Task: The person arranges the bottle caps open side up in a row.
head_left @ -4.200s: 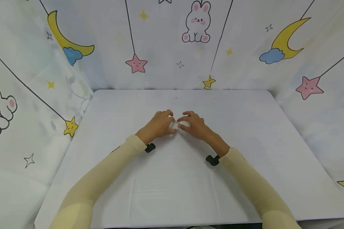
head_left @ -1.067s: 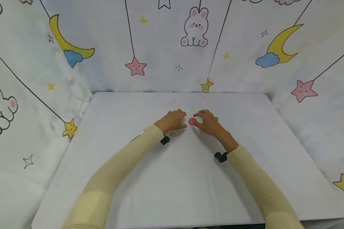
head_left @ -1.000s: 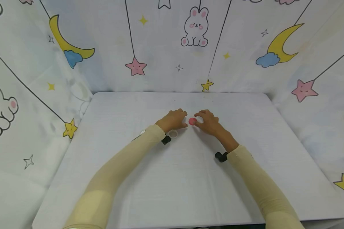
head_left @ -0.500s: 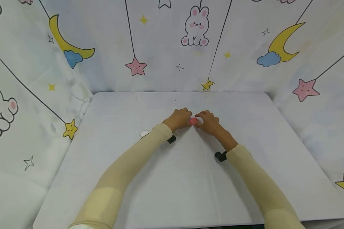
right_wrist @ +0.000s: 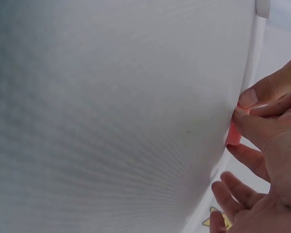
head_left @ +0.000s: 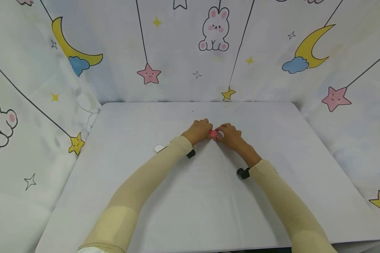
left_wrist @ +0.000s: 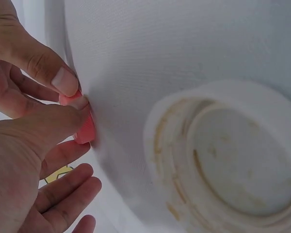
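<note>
A small pinkish-red bottle cap (head_left: 213, 134) with a ribbed side is between the two hands on the white table. My left hand (head_left: 197, 132) pinches it from the left between thumb and index finger, its other fingers spread away. From the right, my right hand (head_left: 230, 136) pinches the same cap with thumb and index finger. In the right wrist view both thumbs meet at the red cap (right_wrist: 234, 132), which touches the table. A white cap (left_wrist: 172, 121) with brown stains lies hollow side up beneath my left wrist, mostly hidden in the head view.
Another white round piece (head_left: 159, 149) lies on the table left of my left forearm, which partly covers it. Each wrist carries a black camera, the right one (head_left: 242, 173) showing more fully. A patterned curtain (head_left: 177, 49) borders the table's back and sides.
At first both hands were together around a pale piece. Later my right hand held the red cap while my left hand moved right, then took hold of that cap too.
</note>
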`<state>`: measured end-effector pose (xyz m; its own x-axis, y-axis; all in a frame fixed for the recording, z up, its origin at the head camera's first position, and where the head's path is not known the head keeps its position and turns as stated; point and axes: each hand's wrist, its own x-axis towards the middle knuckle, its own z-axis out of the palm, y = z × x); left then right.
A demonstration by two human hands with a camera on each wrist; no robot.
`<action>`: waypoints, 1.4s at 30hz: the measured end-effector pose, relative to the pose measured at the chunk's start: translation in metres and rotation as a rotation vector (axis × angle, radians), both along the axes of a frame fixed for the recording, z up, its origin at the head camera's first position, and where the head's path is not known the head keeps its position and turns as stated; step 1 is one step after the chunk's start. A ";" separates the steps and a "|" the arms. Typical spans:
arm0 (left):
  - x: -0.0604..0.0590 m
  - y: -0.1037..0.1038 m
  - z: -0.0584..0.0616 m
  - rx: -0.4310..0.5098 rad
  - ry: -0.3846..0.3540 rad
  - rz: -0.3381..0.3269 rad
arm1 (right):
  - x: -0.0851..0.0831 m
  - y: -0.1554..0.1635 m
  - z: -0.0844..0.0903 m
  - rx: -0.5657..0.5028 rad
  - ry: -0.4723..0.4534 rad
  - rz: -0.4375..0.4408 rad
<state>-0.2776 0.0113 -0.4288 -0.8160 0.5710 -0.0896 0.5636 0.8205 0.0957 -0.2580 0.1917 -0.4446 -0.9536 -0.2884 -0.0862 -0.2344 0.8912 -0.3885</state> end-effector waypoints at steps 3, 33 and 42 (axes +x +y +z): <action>0.001 0.001 0.001 -0.002 0.004 -0.001 | 0.000 0.000 -0.001 -0.002 0.007 -0.003; 0.000 -0.004 0.003 0.012 -0.056 -0.006 | -0.001 0.000 -0.001 0.004 0.039 0.071; 0.001 -0.009 0.005 0.041 -0.095 0.000 | 0.004 -0.001 0.005 -0.007 0.006 0.087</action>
